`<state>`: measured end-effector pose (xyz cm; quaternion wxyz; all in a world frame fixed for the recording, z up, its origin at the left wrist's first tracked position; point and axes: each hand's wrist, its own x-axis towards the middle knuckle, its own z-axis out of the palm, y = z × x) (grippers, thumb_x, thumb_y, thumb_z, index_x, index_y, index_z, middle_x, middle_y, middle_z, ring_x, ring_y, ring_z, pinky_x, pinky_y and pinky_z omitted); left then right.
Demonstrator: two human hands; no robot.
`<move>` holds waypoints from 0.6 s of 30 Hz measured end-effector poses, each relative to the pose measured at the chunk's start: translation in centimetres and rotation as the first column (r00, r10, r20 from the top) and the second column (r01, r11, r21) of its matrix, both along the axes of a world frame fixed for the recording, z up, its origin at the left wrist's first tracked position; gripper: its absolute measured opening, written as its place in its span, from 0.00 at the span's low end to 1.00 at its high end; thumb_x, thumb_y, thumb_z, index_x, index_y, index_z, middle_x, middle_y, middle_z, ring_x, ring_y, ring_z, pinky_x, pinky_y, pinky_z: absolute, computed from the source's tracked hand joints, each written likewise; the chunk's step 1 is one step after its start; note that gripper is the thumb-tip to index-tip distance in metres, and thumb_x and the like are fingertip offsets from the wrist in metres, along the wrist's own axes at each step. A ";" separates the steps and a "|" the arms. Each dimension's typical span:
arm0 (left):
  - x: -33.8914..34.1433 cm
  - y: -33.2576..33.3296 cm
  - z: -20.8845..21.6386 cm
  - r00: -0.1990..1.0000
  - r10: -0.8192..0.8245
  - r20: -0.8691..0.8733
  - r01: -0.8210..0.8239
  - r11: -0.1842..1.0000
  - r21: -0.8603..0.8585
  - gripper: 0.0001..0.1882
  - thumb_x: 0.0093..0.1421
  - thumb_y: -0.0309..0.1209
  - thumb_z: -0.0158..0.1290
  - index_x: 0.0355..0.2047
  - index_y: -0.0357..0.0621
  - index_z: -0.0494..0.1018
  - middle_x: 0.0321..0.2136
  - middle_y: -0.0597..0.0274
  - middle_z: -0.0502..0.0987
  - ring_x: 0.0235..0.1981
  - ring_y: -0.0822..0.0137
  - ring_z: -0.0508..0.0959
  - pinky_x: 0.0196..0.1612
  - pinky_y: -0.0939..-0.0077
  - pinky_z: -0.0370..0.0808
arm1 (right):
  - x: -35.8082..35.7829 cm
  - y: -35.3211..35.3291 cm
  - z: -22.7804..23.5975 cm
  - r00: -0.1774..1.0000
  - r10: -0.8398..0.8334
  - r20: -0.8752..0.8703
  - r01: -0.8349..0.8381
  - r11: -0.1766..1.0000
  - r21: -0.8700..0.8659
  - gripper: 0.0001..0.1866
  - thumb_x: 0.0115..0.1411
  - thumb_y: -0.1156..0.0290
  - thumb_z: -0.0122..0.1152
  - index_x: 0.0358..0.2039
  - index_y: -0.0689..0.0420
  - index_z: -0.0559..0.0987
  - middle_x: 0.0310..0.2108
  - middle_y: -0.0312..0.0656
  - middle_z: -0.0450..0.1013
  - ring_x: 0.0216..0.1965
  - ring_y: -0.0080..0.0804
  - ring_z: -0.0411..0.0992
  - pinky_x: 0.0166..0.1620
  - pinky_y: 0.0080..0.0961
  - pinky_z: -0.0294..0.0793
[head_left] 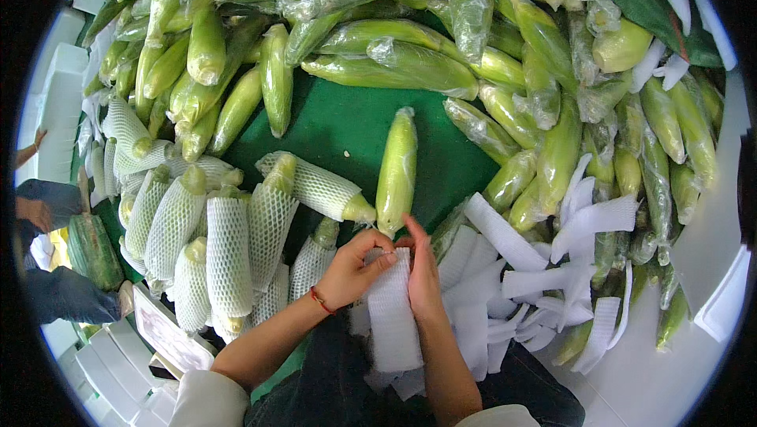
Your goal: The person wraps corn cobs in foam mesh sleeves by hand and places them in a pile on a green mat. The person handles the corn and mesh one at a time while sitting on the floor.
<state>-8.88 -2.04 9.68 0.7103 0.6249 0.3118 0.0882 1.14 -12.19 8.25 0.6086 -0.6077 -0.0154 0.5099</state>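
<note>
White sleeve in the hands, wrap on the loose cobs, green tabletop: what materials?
Sleeve, held by left hand and right hand: looks like soft foam netting, matte white, with an open diamond mesh. Wrap on the corn cob: thin clear plastic film, glossy and crinkled. Green surface: probably cloth or matte sheet; too flat to tell.

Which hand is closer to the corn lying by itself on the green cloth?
Right. The right hand has fingertips almost at the lone corn's lower end; the left hand grips the white foam sleeve slightly lower left.
</note>
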 end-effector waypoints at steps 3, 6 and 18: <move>1.6 -0.3 2.1 0.997 -0.051 0.061 0.015 0.872 0.489 0.06 0.54 0.23 0.54 0.33 0.41 0.69 0.33 0.58 0.71 0.39 0.57 0.71 0.45 0.70 0.66 | 0.1 -1.2 3.1 0.932 -0.021 -0.363 0.058 0.994 0.090 0.18 0.63 0.64 0.48 0.52 0.53 0.67 0.45 0.38 0.67 0.47 0.27 0.65 0.50 0.25 0.65; 1.4 -0.5 2.1 0.996 -0.066 0.060 0.018 0.809 0.588 0.05 0.56 0.24 0.51 0.33 0.41 0.67 0.31 0.55 0.71 0.32 0.55 0.72 0.36 0.71 0.69 | -0.2 -3.1 4.0 0.766 -0.158 -0.623 0.226 0.974 0.031 0.13 0.61 0.68 0.53 0.47 0.52 0.70 0.41 0.33 0.70 0.39 0.20 0.69 0.43 0.20 0.69; 0.4 2.6 0.1 0.985 -0.162 -0.056 0.118 0.877 -0.466 0.03 0.54 0.25 0.52 0.30 0.42 0.69 0.27 0.72 0.70 0.29 0.81 0.69 0.32 0.82 0.68 | 2.2 -7.2 -2.9 0.836 0.456 0.305 -0.439 0.889 -0.127 0.20 0.54 0.67 0.58 0.46 0.58 0.69 0.39 0.44 0.72 0.40 0.34 0.71 0.44 0.29 0.70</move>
